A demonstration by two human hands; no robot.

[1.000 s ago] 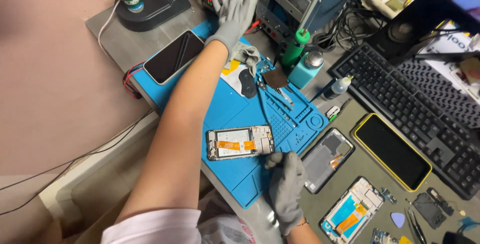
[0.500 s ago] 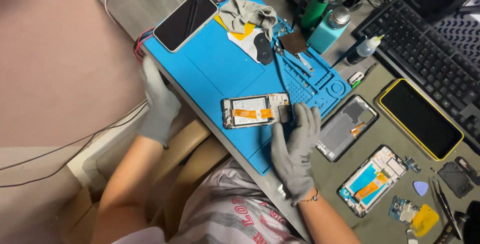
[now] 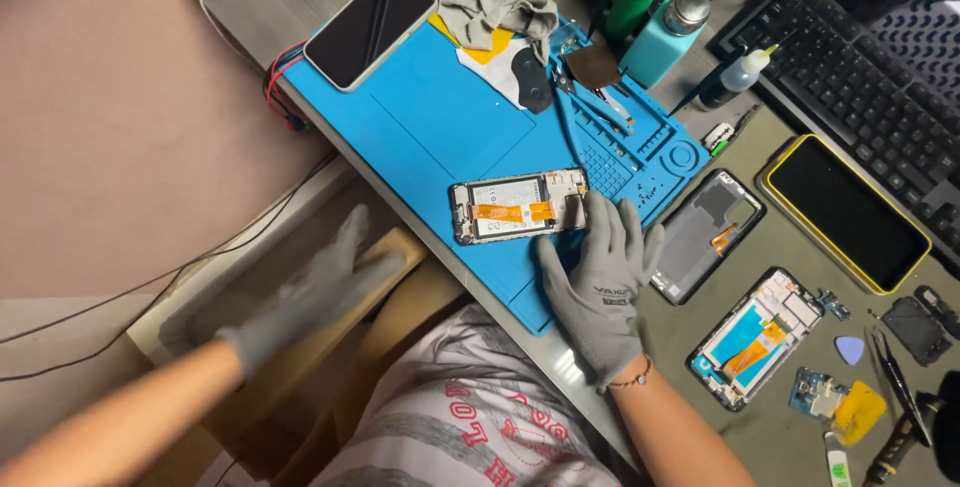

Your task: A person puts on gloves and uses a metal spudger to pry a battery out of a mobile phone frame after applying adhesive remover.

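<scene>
The left hand [image 3: 310, 297], gloved in grey and blurred with motion, has dropped well off the bench since a second ago, when it was stretched up toward the clutter at the top of the blue work mat [image 3: 440, 127]; now it hangs open and empty at about eight o'clock from the opened phone [image 3: 518, 207], below the table edge, gripping nothing. The right hand [image 3: 598, 282] has meanwhile come up from the mat's lower edge and lies flat with fingers spread, its fingertips touching the right end of that opened phone, pressing or steadying rather than clasping it. The phone itself lies back-off on the lower part of the mat, orange flex strips showing, and has scarcely shifted. So the work seems to have narrowed to this one handset, with only one hand on it. Around it: at eleven o'clock a whole dark-screened phone [image 3: 370, 25] on the mat's corner; at twelve a crumpled grey cloth [image 3: 495, 7] over yellow and white pieces; at one o'clock tweezers [image 3: 590, 102] in the mat's tray, a teal bottle [image 3: 670, 39] and a green one behind. At three o'clock lies a bare phone frame [image 3: 705, 237], just beside the right hand, and farther on a yellow-cased phone [image 3: 848, 212]; at four another stripped phone [image 3: 755, 337]. The frame crowds the right hand's outer side; nothing lies on the opened phone.
</scene>
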